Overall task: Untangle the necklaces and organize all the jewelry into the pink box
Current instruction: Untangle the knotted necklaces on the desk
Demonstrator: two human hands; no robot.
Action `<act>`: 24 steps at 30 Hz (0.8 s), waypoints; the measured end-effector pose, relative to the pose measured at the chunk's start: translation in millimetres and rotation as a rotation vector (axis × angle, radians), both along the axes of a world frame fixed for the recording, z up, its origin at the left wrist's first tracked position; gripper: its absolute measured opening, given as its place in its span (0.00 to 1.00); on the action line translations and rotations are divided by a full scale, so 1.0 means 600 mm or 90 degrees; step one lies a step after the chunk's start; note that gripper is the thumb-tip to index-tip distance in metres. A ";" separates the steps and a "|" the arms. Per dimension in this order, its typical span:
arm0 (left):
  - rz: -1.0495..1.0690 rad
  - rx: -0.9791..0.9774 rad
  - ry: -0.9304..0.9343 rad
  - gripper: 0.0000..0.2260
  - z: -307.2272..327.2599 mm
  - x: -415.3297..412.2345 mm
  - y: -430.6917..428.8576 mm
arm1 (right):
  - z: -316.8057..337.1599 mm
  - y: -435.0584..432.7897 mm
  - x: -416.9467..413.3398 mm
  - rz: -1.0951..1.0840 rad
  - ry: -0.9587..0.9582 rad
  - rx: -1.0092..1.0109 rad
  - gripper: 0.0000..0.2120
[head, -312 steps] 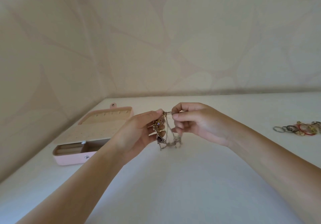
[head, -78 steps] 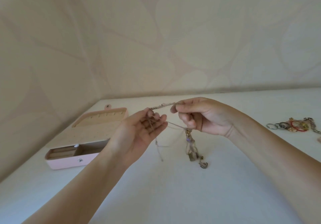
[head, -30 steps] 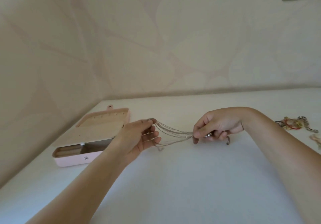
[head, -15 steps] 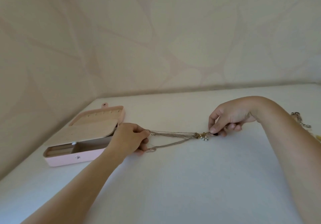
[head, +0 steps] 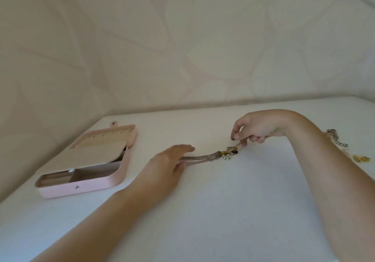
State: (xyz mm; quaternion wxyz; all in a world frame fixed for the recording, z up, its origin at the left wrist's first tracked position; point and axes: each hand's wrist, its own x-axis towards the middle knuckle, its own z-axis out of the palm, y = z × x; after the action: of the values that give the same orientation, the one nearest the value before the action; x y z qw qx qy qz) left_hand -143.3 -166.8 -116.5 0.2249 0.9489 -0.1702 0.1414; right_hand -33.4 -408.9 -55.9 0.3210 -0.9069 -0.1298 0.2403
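1. Step in hand: untangling. The necklaces (head: pixel 203 157) lay on the white table (head: pixel 223 221) as a bundle of thin chains, drawn out in a line between the two hands.
2. Left hand (head: pixel 168 165): flat, palm down, fingers straight, pressing the left end of the chains to the table. It gripped nothing.
3. Right hand (head: pixel 254 129): thumb and forefinger pinched the right end of the bundle, just beyond the pendants (head: pixel 227 154); the other fingers were curled under. Which chain was pinched could not be told.
4. The pendants (small pearls, gold bits, one dark stone) sat bunched together, so the knot was judged to be there, and the chains not yet separate.
5. Pink box (head: pixel 81 190): on the table to the left, near the left hand but apart from it, its lid (head: pixel 113 134) thrown back. No jewelry could be seen inside.
6. Loose jewelry (head: pixel 337 140) lay at the far right, partly hidden behind the right forearm, well apart from the box.
7. Progress judged: early; nothing boxed.
8. Next move calls for keeping the left end pinned while one chain is eased out of the pendant cluster. Slow, light pulls; a hard tug would likely tighten the knot.
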 end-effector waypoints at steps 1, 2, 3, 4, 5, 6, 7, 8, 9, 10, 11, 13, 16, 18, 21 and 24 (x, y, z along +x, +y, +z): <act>-0.021 0.026 0.026 0.18 -0.006 0.001 -0.003 | 0.002 -0.002 0.001 0.011 -0.005 -0.001 0.05; -0.030 0.062 0.068 0.19 -0.013 0.002 -0.003 | 0.005 -0.006 0.001 0.023 -0.008 0.002 0.07; -0.026 0.096 0.113 0.21 -0.018 0.005 -0.001 | 0.009 -0.009 0.000 0.034 -0.010 0.005 0.07; -0.013 0.127 0.151 0.22 -0.020 0.006 0.002 | 0.012 -0.011 -0.001 0.046 -0.011 0.007 0.08; 0.002 0.159 0.173 0.24 -0.021 0.008 0.005 | 0.015 -0.012 -0.003 0.061 -0.013 0.007 0.07; 0.019 0.190 0.188 0.26 -0.020 0.008 0.006 | 0.018 -0.012 -0.006 0.075 -0.017 0.005 0.07; 0.033 0.211 0.199 0.30 -0.020 0.009 0.007 | 0.020 -0.012 -0.008 0.089 -0.020 -0.001 0.07; 0.044 0.221 0.200 0.35 -0.020 0.008 0.007 | 0.021 -0.011 -0.010 0.099 -0.023 -0.008 0.07; 0.053 0.226 0.201 0.40 -0.020 0.007 0.008 | 0.021 -0.011 -0.011 0.104 -0.023 -0.016 0.08; 0.057 0.228 0.205 0.43 -0.021 0.006 0.009 | 0.021 -0.010 -0.012 0.106 -0.020 -0.022 0.08; 0.058 0.228 0.208 0.45 -0.020 0.005 0.009 | 0.021 -0.011 -0.011 0.105 -0.017 -0.030 0.09; 0.066 0.239 0.217 0.45 -0.018 0.002 0.010 | 0.019 -0.013 -0.009 0.094 -0.015 -0.059 0.10; 0.069 0.251 0.239 0.45 -0.013 -0.005 0.011 | 0.017 -0.012 -0.006 0.080 -0.017 -0.113 0.09; 0.058 0.252 0.261 0.46 -0.009 -0.008 0.016 | 0.015 -0.008 -0.006 0.082 -0.018 -0.161 0.07; 0.036 0.251 0.298 0.40 0.005 -0.013 0.018 | 0.014 0.000 -0.009 0.077 -0.020 -0.188 0.05; 0.021 0.252 0.326 0.32 0.017 -0.020 0.015 | 0.010 0.022 -0.014 0.086 -0.165 -0.198 0.03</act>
State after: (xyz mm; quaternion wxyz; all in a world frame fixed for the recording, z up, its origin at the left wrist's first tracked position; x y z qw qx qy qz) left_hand -155.2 -157.7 -106.2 0.0693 0.9816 -0.1172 -0.1341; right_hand -41.7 -395.9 -49.9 0.1406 -0.9580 -0.1921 0.1597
